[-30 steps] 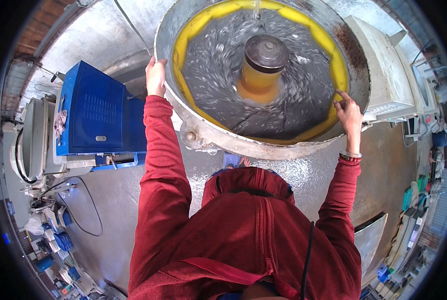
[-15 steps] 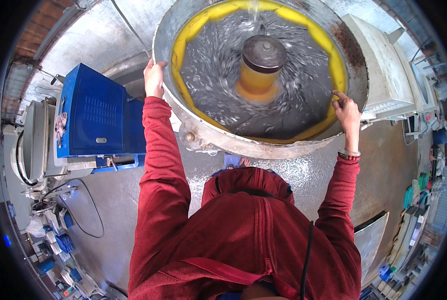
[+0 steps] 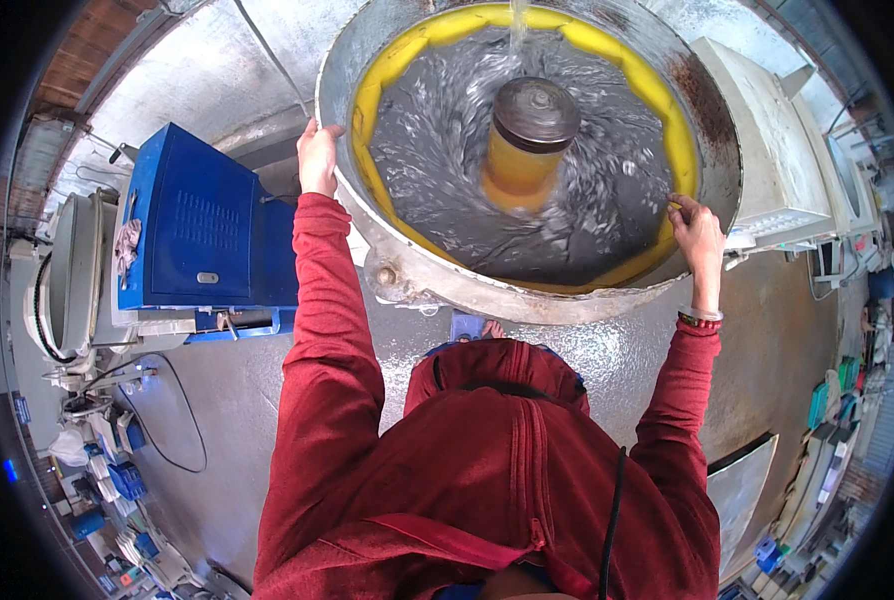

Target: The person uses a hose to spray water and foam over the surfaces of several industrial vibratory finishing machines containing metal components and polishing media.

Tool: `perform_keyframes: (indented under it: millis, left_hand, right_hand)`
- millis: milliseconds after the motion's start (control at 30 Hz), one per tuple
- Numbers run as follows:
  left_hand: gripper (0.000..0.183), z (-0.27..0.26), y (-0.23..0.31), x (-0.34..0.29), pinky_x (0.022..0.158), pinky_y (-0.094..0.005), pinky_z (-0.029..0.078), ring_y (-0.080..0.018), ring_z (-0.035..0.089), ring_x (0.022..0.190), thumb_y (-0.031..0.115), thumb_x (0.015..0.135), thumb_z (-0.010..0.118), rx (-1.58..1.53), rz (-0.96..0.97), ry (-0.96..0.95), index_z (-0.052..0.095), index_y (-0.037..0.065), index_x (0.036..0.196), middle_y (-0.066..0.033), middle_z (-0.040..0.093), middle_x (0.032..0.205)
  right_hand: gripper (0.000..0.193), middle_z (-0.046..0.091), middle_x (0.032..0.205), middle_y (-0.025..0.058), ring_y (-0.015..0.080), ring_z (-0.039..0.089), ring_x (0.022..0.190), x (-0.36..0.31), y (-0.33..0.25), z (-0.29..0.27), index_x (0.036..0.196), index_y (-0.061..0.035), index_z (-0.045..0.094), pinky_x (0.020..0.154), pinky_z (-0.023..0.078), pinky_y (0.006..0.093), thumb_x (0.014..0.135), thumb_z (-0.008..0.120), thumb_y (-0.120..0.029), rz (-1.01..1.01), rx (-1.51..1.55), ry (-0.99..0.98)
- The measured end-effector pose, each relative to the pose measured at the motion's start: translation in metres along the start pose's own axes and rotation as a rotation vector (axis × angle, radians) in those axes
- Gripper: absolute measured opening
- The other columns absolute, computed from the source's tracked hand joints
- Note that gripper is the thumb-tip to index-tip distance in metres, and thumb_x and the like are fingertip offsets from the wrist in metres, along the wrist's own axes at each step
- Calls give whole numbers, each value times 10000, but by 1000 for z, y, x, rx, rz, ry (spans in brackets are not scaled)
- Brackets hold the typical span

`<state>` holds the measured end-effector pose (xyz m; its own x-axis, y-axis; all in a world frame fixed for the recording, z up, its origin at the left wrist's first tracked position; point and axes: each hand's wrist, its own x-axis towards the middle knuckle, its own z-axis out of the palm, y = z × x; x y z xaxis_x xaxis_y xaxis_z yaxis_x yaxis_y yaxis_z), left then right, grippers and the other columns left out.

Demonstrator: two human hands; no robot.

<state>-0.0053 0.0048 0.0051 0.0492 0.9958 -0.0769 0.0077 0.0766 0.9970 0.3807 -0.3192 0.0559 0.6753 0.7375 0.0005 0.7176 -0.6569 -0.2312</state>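
A large round metal tub (image 3: 422,283) stands in front of me, with a bumpy yellow lining (image 3: 679,150) inside. Dark grey water with many small shiny pieces (image 3: 427,130), blurred by motion, swirls around a yellow centre post (image 3: 519,165) with a dark round cap (image 3: 537,112). My left hand (image 3: 317,158) is closed over the tub's left rim, thumb toward the inside. Over the right side, my right hand (image 3: 697,228) has its fingers curled together beside the yellow lining. Anything pinched in them is too small to make out.
Water (image 3: 518,25) pours in from above at the far side. A blue metal cabinet (image 3: 202,225) stands left, a pale machine housing (image 3: 767,140) right. A black cable (image 3: 202,430) lies on the wet floor (image 3: 417,365); a flat panel (image 3: 742,490) leans at lower right.
The tub and both hands sit slightly farther right and lower in the picture. The pieces in the water have kept swirling. My left hand stays on the rim, my right beside the lining.
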Motion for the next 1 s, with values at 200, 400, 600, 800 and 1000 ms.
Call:
perform_keyframes:
  millis: [200,400,600,800,1000]
  left_hand:
    - [463,1,1,-3,870,-283,353,-219,514,964,66,695,505,15,12,-10,489,-61,1140,-145,575,1060]
    - [424,3,4,-7,866,-278,353,-215,519,946,71,697,495,31,43,18,522,-43,1104,-135,583,1046]
    - [418,1,-2,-1,859,-276,356,-213,527,933,73,697,501,18,37,28,527,-47,1096,-137,591,1033]
    - [447,3,1,-2,856,-267,355,-210,524,941,79,696,521,28,43,0,500,-65,1119,-141,586,1034]
    - [412,-5,1,-5,828,-274,372,-201,529,914,58,705,488,2,32,-19,516,-46,1103,-113,591,1010]
  right_hand:
    - [248,638,850,118,293,598,859,0,2,3,1023,-194,617,744,465,393,807,541,-292,-29,1,36]
    - [241,639,824,115,294,600,844,0,0,3,1011,-195,621,735,466,398,805,543,-292,-35,-36,36]
    - [233,639,831,116,294,600,844,0,4,5,997,-191,626,727,469,401,805,543,-293,-43,-38,37]
    - [241,635,875,121,295,597,863,-4,1,2,998,-175,627,732,471,394,799,546,-285,-38,-29,45]
    - [623,497,1174,205,319,483,1089,13,-9,-44,1294,-235,381,910,403,380,735,636,-132,-432,229,-61]
